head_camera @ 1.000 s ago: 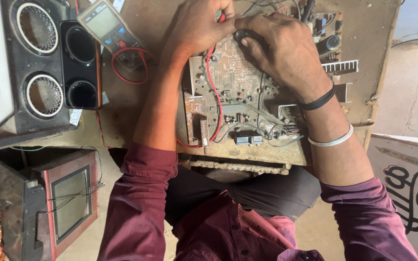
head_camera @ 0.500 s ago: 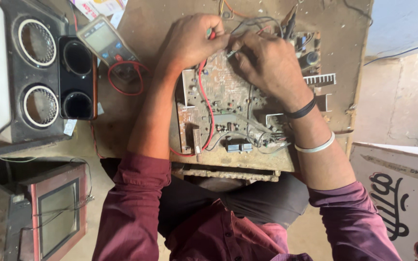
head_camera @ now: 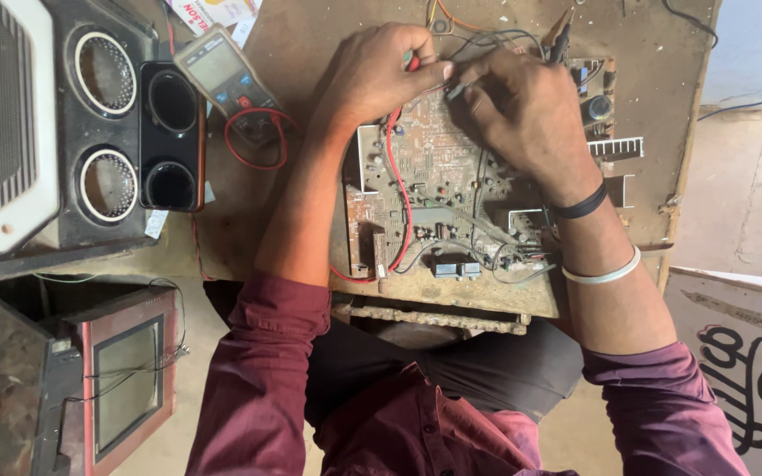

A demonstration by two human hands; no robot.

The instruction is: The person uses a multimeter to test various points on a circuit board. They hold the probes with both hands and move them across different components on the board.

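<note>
The left hand (head_camera: pixel 379 75) pinches a red probe (head_camera: pixel 411 62) between thumb and fingers, and the right hand (head_camera: pixel 522 110) is closed around a thin dark probe, both tips meeting over the far part of the circuit board (head_camera: pixel 434 194). The board lies flat near the table's (head_camera: pixel 310 35) near edge, a red wire (head_camera: pixel 397 176) curving across it. The step looks like probing a point on the board; it calls for steady tips. A multimeter (head_camera: pixel 222 70) rests toward the far left corner, beside a speaker cabinet (head_camera: pixel 72 132)
</note>
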